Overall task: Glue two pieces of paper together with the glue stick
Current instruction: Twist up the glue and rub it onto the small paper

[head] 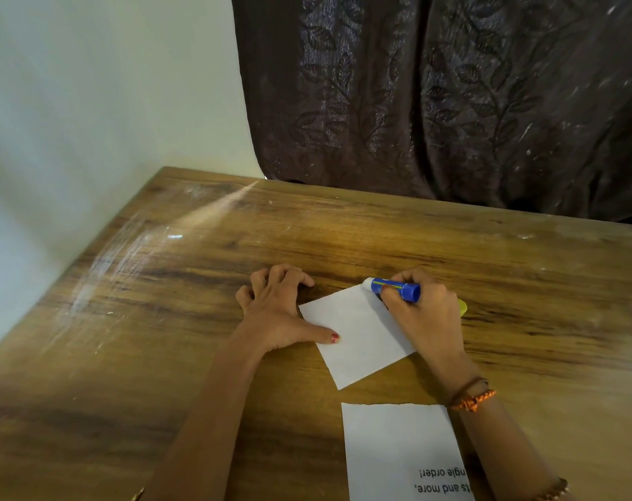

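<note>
Right hand (425, 312) wrapped around the blue plastic glue stick (394, 289), its white tip on the far corner of a small blank white paper square (358, 334).

Left hand (278, 309) holds nothing, thumb flat on the square's edge, fingers curled on the scratched wooden table (162, 320). A torn-edged printed paper sheet (401, 450) lies nearer, apart.

Left hand (276, 312) lies palm-down at frame centre, fingers curled, thumb stretched rightward. Right hand (425, 314), just right of it, is closed in a fist-like grip, wrist wearing an orange braided band (473, 399).
</note>
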